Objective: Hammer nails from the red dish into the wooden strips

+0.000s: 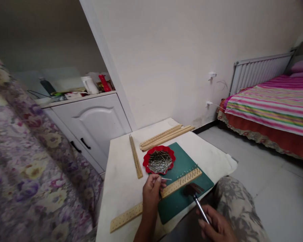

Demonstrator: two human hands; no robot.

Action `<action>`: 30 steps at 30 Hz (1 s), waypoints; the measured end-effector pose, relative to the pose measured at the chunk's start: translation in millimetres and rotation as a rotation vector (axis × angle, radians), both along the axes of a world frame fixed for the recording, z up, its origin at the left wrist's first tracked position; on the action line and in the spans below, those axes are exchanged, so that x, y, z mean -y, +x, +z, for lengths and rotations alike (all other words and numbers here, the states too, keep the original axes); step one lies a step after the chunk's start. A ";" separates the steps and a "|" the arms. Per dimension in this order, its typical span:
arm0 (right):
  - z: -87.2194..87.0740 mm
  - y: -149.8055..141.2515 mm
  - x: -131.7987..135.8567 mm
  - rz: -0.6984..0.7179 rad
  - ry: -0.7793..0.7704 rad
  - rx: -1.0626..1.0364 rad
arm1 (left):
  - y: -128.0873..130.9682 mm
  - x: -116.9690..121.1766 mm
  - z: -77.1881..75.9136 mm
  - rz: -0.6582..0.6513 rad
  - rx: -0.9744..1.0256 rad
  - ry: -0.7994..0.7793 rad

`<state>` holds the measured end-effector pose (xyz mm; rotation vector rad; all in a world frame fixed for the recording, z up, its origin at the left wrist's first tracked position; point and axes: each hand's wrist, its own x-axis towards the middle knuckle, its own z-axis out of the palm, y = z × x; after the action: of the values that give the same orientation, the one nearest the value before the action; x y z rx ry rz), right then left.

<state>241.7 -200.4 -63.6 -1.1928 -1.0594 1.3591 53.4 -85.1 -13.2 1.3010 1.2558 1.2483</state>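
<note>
My left hand [153, 186] pinches a nail [167, 179] between thumb and fingers, just above a long wooden strip [172, 189] with rows of small holes. Several nails [189, 174] stand upright in the right part of the strip. My right hand [213, 222] is wrapped round the shiny metal handle of a claw hammer [200, 207]. The hammer's dark head is over the near right part of a green board [175, 208], on which the strip lies. A red scalloped dish [145, 160] full of loose nails sits at the board's far left corner.
More wooden strips [166, 137] lie at the far side of the cloth-covered table [121, 188], and another narrow pair [135, 158] lies left of the dish. A white cabinet [96, 127] and flowered curtain [40, 151] stand left; a bed [272, 104] is at right.
</note>
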 end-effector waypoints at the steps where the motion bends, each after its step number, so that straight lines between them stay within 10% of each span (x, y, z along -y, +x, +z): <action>1: 8.1 -0.6 -0.2 -0.034 0.028 -0.005 | 5.7 9.1 -4.9 -0.031 0.081 -0.063; 7: 37.0 -0.3 -4.3 -0.161 0.074 -0.043 | 31.8 55.2 -32.0 -0.243 0.339 -0.286; 19: 21.9 -3.6 10.4 -0.152 0.021 -0.048 | 43.4 84.1 -34.7 -0.409 0.384 -0.310; 30: 20.9 1.1 11.6 -0.124 0.111 0.059 | 36.4 92.0 -36.5 -0.382 -0.772 0.684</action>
<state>242.8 -212.0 -42.6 -1.2023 -1.0702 1.1611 89.8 -177.1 -49.7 2.5555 0.9949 0.9365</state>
